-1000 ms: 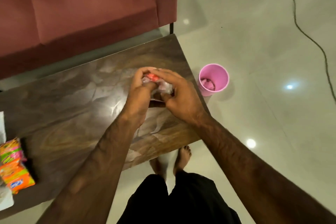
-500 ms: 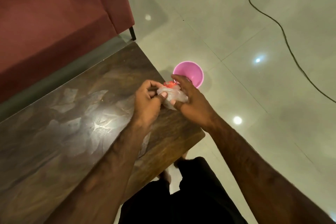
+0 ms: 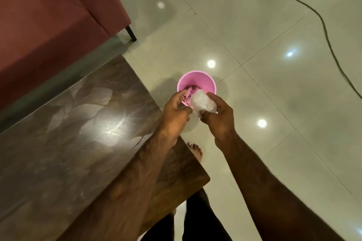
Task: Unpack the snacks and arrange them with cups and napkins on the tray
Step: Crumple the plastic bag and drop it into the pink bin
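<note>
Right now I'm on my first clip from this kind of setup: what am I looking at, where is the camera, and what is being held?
There is no machine here. A person works with bare hands, and the single picture comes from a camera worn on the head, looking down. The right hand grips a crumpled clear wrapper above a pink bin, which stands on the floor beside the table. The left hand touches the wrapper's edge; whether it grips it is unclear. Pink scraps lie in the bin. A sofa stands behind the table and a cable runs across the floor. No tray, cups or snacks show in this view.
</note>
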`<state>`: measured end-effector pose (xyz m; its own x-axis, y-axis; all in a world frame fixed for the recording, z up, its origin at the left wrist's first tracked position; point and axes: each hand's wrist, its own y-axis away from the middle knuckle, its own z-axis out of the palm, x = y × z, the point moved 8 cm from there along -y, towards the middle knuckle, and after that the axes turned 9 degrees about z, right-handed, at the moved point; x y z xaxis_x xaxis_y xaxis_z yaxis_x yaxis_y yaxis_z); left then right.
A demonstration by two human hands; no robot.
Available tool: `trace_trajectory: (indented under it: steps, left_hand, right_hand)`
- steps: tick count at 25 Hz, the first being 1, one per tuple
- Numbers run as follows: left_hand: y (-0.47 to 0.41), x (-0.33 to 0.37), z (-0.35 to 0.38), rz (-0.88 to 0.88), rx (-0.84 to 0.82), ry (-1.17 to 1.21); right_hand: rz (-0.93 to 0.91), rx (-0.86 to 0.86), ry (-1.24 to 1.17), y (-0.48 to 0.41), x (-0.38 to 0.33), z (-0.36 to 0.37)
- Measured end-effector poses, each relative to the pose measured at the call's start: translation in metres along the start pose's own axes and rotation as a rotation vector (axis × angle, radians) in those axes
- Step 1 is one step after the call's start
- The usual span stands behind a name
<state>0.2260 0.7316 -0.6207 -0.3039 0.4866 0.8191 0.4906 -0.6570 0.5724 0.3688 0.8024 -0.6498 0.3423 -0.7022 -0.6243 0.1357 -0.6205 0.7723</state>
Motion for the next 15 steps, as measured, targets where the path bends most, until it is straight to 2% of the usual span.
trace_trajectory:
  steps: [3, 6, 9, 12, 15]
  left_hand:
    - [-0.031, -0.003, 0.008, -0.060, 0.061, -0.007]
    - [-0.049, -0.012, 0.011, -0.106, 0.055, -0.018]
    - [-0.059, -0.031, 0.005, -0.118, 0.044, -0.019]
    - [-0.070, -0.055, -0.005, -0.123, 0.065, -0.026]
    - [-0.068, -0.060, -0.006, -0.134, 0.066, -0.021]
  right_hand:
    - [0.194, 0.012, -0.213, -0.063, 0.007, 0.003]
    - [0.352, -0.009, -0.235, -0.119, 0.017, 0.013]
    - [0.407, -0.056, -0.151, -0.163, 0.029, 0.031]
    - [0.410, -0.020, -0.118, -0.199, 0.044, 0.041]
    - [0.405, -0.032, -0.037, -0.197, 0.047, 0.032]
